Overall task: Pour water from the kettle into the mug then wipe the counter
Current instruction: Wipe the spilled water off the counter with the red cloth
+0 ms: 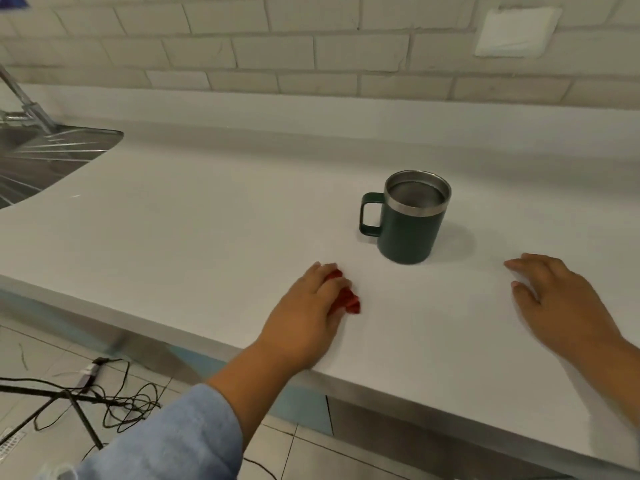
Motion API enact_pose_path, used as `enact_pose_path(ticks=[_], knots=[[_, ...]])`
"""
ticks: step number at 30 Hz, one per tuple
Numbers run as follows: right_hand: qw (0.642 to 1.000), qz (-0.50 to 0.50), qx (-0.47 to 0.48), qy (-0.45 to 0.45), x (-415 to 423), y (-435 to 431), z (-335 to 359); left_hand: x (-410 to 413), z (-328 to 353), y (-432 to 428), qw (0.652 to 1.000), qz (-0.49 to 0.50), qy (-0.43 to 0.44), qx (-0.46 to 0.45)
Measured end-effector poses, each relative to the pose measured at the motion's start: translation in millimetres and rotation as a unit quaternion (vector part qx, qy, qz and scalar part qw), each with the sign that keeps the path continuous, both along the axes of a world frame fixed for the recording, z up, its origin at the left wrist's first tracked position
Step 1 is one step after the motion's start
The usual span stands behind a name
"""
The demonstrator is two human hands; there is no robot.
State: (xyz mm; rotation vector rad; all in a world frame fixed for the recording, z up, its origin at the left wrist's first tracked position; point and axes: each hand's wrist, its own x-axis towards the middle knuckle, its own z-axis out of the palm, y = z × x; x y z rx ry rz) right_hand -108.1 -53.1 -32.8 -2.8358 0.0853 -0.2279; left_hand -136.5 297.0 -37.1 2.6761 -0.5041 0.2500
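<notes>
the left hand point(304, 313) presses a red cloth point(344, 294) under its curled fingers on the white counter point(173, 220). the green mug point(410, 218) stands upright just beyond, between both hands. the right hand point(561, 299) lies flat, fingers spread, empty.

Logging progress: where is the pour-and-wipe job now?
Pour: cannot confirm; no kettle in view, and the mug contents are unclear. In hand: left hand presses a red cloth on the counter; right hand rests flat, empty. Left: finishing the wipe.
</notes>
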Motion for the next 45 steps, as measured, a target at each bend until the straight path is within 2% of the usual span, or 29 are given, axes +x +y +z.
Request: enact_pose_path(ticks=[2, 4, 6, 9, 12, 15, 19, 23, 25, 26, 28, 29, 30, 34, 36, 41, 45], knots=[[1.0, -0.023, 0.003, -0.003, -3.2, 5.5, 4.2, 10.1, -0.5, 34.1, 0.999, 0.028, 0.0, -0.018], [0.999, -0.002, -0.008, -0.049, -8.5, 23.3, 9.4, 22.9, 0.1, 74.2, 0.996, 0.085, -0.002, -0.024], [0.995, 0.08, 0.004, -0.067, -15.2, 60.5, 15.0, 32.7, 0.9, 108.6, 0.989, 0.144, 0.003, -0.017], [0.974, 0.216, 0.053, -0.034, -16.6, 128.7, 19.3, 38.4, 1.6, 123.9, 0.982, 0.186, 0.006, -0.02], [0.956, 0.288, 0.064, -0.002, 0.6, 180.1, 16.7, 27.1, 3.0, 93.1, 0.992, 0.122, -0.016, -0.04], [0.959, 0.278, 0.053, 0.012, 16.8, 203.9, 7.9, 7.5, -3.7, 59.9, 0.998, 0.036, -0.032, -0.032], [0.97, 0.231, 0.058, 0.041, 15.8, 208.6, -0.1, 2.3, -8.2, 65.8, 0.999, 0.034, -0.002, -0.021], [0.958, 0.269, 0.092, 0.028, 9.4, 211.8, 7.9, -1.6, 2.7, 65.0, 0.998, 0.031, 0.041, -0.034], [0.939, 0.323, 0.119, 0.019, 4.6, 221.5, 13.4, 1.2, 10.6, 61.9, 0.99, 0.028, 0.1, -0.094], [0.928, 0.352, 0.123, 0.012, 3.3, 228.8, 16.1, 4.4, 16.1, 61.7, 0.976, 0.022, 0.148, -0.159], [0.908, 0.407, 0.101, -0.004, 3.6, 246.5, 22.6, 10.0, 26.5, 64.7, 0.909, 0.023, 0.231, -0.346], [0.9, 0.427, 0.084, -0.005, 4.6, 254.8, 24.1, 11.1, 30.2, 68.0, 0.878, 0.04, 0.245, -0.409], [0.896, 0.439, 0.069, 0.002, 6.0, 262.1, 24.6, 12.6, 33.2, 72.8, 0.864, 0.069, 0.238, -0.438], [0.915, 0.389, 0.033, 0.097, 9.1, 271.8, 18.9, 20.3, 53.6, 106.5, 0.895, 0.191, 0.097, -0.392], [0.923, 0.366, 0.018, 0.117, 8.9, 275.1, 18.5, 21.4, 62.9, 128.4, 0.892, 0.234, 0.043, -0.384], [0.925, 0.37, -0.024, 0.084, 10.5, 303.2, 10.7, 10.2, 75.1, 172.5, 0.843, 0.349, -0.022, -0.408], [0.928, 0.369, 0.001, 0.056, 24.1, 343.2, 1.7, 11.1, 69.9, 203.0, 0.831, 0.379, -0.034, -0.406]])
